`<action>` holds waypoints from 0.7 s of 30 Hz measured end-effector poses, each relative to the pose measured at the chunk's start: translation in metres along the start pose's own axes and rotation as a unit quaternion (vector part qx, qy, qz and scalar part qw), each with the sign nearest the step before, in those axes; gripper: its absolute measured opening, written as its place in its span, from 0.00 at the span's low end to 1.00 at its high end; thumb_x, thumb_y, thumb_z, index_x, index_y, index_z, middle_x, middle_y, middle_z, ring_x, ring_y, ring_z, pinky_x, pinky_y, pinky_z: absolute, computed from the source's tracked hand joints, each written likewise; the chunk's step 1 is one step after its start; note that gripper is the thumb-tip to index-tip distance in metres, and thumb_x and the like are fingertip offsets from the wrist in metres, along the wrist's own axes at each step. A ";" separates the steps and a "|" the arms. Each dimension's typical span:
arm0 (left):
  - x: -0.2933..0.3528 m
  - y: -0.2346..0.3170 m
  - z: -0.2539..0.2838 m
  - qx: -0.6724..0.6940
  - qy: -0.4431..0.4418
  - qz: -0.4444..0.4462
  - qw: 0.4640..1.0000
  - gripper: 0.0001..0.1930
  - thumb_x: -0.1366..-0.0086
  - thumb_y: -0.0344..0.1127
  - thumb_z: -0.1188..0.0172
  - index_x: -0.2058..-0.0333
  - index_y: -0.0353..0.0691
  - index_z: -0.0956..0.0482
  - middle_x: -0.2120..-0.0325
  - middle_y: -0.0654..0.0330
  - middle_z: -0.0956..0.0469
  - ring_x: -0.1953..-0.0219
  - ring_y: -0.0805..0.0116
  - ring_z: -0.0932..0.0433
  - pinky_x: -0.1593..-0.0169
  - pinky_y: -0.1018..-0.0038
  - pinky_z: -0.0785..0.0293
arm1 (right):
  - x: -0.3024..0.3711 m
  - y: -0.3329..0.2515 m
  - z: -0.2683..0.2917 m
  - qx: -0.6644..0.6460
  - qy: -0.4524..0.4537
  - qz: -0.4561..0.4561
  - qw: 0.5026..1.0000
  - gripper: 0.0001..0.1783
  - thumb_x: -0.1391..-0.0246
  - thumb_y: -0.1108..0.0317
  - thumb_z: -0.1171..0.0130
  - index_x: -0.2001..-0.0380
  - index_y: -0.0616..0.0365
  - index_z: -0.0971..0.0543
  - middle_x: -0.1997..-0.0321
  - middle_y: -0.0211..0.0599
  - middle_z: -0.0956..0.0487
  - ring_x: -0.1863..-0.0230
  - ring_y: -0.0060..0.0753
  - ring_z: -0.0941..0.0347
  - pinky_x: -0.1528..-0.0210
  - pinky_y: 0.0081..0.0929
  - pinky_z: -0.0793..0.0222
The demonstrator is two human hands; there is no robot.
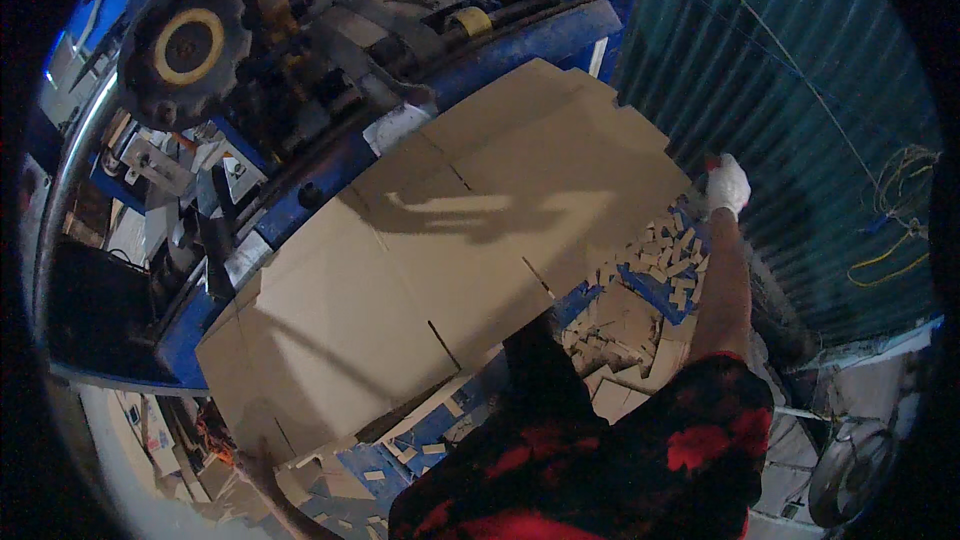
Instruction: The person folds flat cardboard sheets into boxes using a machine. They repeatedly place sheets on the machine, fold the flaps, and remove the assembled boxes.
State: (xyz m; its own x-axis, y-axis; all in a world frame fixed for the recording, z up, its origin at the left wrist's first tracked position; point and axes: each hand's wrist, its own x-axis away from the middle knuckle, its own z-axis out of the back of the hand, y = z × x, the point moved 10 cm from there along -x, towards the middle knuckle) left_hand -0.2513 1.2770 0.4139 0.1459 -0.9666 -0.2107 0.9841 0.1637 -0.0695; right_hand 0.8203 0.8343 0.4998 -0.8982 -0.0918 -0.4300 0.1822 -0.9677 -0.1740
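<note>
The far right edge of a large flat cardboard sheet (450,240) is gripped by the gloved right hand (727,185), fingers closed on it. From the grip the sheet spreads leftward, across a blue machine (300,90). Cardboard scraps (660,260) are piled just below the hand. The left hand is hidden.

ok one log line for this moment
right hand: white glove, at far edge of flat brown cardboard sheet | left hand: not seen | sheet on blue machine

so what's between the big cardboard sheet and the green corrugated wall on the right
In the head view, the gloved right hand at the sheet edge, its bare forearm, and cardboard scraps piled over blue framing fill the stretch before the wall.
</note>
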 end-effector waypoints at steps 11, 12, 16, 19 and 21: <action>0.044 0.054 0.119 0.013 0.132 0.036 0.990 0.39 0.47 0.54 0.33 0.45 0.33 0.34 0.49 0.43 0.31 0.51 0.44 0.29 0.47 0.58 0.31 | 0.175 -0.115 -0.063 -0.684 -0.399 -0.171 0.586 0.31 0.48 0.62 0.37 0.42 0.43 0.35 0.47 0.31 0.30 0.44 0.37 0.35 0.52 0.50 0.33; 0.049 0.057 0.135 0.085 0.157 0.014 0.984 0.36 0.45 0.51 0.34 0.45 0.33 0.35 0.49 0.44 0.31 0.52 0.46 0.29 0.47 0.58 0.31 | 0.178 -0.137 -0.039 -0.720 -0.378 -0.111 0.572 0.27 0.46 0.66 0.39 0.43 0.45 0.34 0.48 0.32 0.29 0.47 0.35 0.33 0.52 0.44 0.32; 0.068 0.052 0.136 0.666 0.132 0.021 0.733 0.27 0.39 0.42 0.37 0.46 0.33 0.33 0.48 0.49 0.30 0.51 0.55 0.28 0.48 0.61 0.31 | 0.165 -0.154 0.044 -0.736 -0.201 -0.097 0.640 0.31 0.51 0.81 0.45 0.42 0.53 0.35 0.50 0.34 0.27 0.51 0.29 0.30 0.50 0.27 0.34; 0.078 0.065 0.084 0.697 0.008 0.132 0.704 0.24 0.38 0.37 0.38 0.47 0.33 0.32 0.49 0.53 0.28 0.50 0.62 0.28 0.48 0.63 0.32 | 0.185 -0.195 0.127 -0.753 -0.156 0.118 0.628 0.29 0.50 0.84 0.48 0.43 0.57 0.35 0.49 0.35 0.27 0.49 0.29 0.31 0.46 0.27 0.35; 0.085 0.083 0.050 0.697 -0.031 0.181 0.694 0.22 0.39 0.33 0.39 0.47 0.33 0.30 0.50 0.54 0.27 0.49 0.62 0.28 0.46 0.64 0.33 | 0.246 -0.233 0.128 -0.624 -0.303 0.189 0.695 0.29 0.48 0.83 0.49 0.41 0.56 0.37 0.44 0.37 0.30 0.44 0.33 0.34 0.42 0.29 0.37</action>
State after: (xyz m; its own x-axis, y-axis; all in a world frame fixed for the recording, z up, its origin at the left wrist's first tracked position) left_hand -0.1522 1.1981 0.4390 0.3703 -0.9257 0.0766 0.0188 0.0899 0.9958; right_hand 0.5060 1.0069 0.5476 -0.6263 -0.7320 -0.2683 0.3168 0.0755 -0.9455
